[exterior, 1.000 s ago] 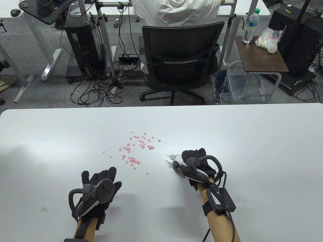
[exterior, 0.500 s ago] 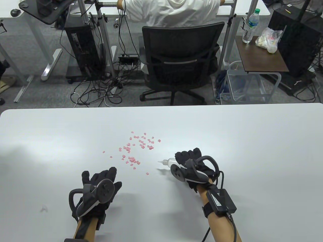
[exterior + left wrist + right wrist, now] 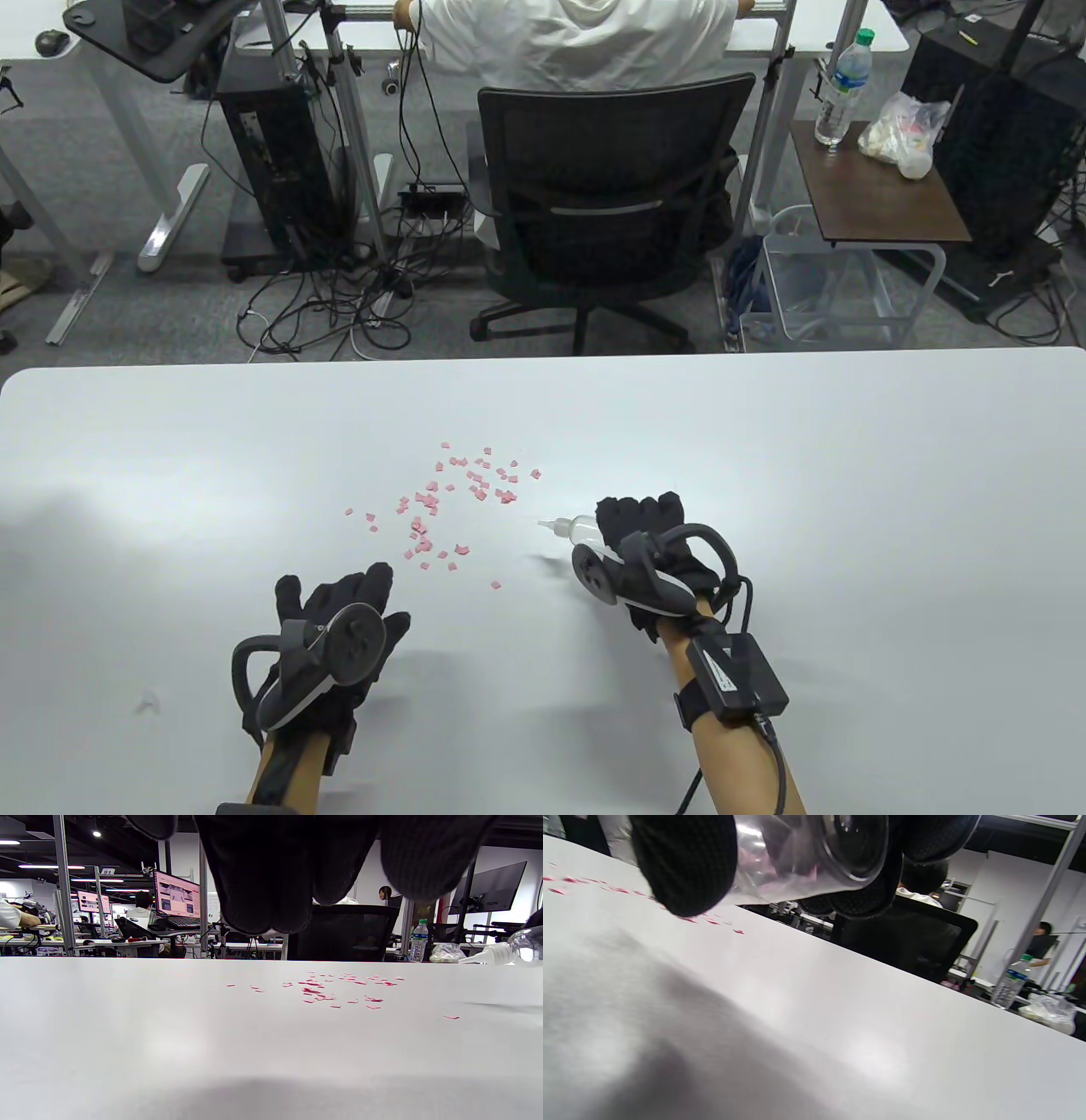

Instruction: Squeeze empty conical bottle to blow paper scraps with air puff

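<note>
Several small pink paper scraps (image 3: 450, 509) lie scattered on the white table (image 3: 764, 441), left of centre. My right hand (image 3: 638, 519) grips a clear empty conical bottle (image 3: 581, 531) on its side, just above the table. The bottle's white nozzle points left at the scraps, a short way from the nearest ones. My left hand (image 3: 348, 604) rests open, palm down, on the table below the scraps and holds nothing. In the left wrist view the scraps (image 3: 339, 993) lie ahead and the bottle (image 3: 509, 951) is at the right edge. In the right wrist view my fingers (image 3: 687, 866) wrap the bottle (image 3: 806, 857).
A faint clear mark (image 3: 150, 703) lies on the table near the front left. Beyond the far table edge stand a black office chair (image 3: 611, 212) with a seated person, and a side table (image 3: 882, 195) with a water bottle and a bag.
My right hand moved the bottle left toward the scraps, then slightly up. Some of the nearest scraps have shifted to the left. My left hand has not moved.
</note>
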A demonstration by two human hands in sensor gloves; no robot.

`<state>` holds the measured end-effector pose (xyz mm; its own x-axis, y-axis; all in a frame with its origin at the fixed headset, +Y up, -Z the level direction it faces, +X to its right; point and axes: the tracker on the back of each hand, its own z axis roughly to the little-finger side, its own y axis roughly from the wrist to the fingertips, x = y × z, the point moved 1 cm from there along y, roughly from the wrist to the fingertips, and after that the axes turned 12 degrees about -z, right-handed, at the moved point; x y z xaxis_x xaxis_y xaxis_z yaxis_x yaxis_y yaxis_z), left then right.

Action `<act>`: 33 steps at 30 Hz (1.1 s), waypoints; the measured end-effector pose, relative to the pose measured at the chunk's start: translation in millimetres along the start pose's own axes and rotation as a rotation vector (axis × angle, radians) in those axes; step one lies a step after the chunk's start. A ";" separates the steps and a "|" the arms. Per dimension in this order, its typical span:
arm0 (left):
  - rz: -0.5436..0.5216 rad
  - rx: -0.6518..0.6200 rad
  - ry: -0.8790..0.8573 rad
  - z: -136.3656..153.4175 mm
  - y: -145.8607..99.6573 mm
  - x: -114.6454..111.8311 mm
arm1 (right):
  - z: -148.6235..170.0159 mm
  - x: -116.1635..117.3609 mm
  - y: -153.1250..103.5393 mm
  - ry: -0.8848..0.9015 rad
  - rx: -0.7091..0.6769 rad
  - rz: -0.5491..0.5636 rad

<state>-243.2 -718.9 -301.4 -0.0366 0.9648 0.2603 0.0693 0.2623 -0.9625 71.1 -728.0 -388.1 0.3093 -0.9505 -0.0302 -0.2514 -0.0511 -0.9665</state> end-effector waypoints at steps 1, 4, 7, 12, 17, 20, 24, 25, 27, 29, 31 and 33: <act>-0.002 0.000 0.000 -0.1 -0.1 0.2 | 1.0 0.3 -0.4 -0.006 0.003 0.004; -0.003 -0.001 -0.001 0.0 0.0 0.1 | 3.4 2.7 -2.1 -0.007 -0.003 0.013; -0.001 0.000 -0.001 -0.1 0.0 -0.2 | 5.3 3.2 -3.4 0.002 -0.024 -0.013; -0.002 -0.001 0.002 -0.4 -0.3 0.0 | 0.4 -3.2 -8.5 0.006 -0.073 0.063; -0.001 -0.001 -0.001 -0.4 -0.1 0.1 | -3.7 -5.2 -9.4 0.018 -0.115 0.028; 0.001 -0.003 -0.001 -0.7 -0.3 -0.3 | -5.4 -8.0 -10.9 0.016 -0.110 0.058; 0.005 -0.005 0.006 -1.3 -0.5 -0.4 | -7.8 -10.2 -17.5 0.008 -0.129 0.067; 0.004 -0.004 0.006 -1.2 -0.6 -0.2 | -7.6 -11.0 -21.5 0.026 -0.129 0.073; 0.004 -0.001 0.004 -0.9 -0.7 -0.1 | -6.1 -11.8 -30.2 0.065 -0.133 0.084; 0.004 0.002 0.005 -0.3 -0.9 0.0 | -3.6 -12.1 -37.9 0.096 -0.124 0.091; 0.000 0.011 0.005 1.2 -1.4 0.8 | 2.5 -11.2 -49.7 0.154 -0.095 0.111; -0.001 0.024 0.003 3.7 -1.8 1.1 | 10.3 -8.0 -61.0 0.222 -0.060 0.124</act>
<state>-247.1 -718.4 -299.7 -0.0338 0.9647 0.2612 0.0450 0.2625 -0.9639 93.4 -714.2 -331.5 0.0651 -0.9943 -0.0845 -0.3310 0.0584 -0.9418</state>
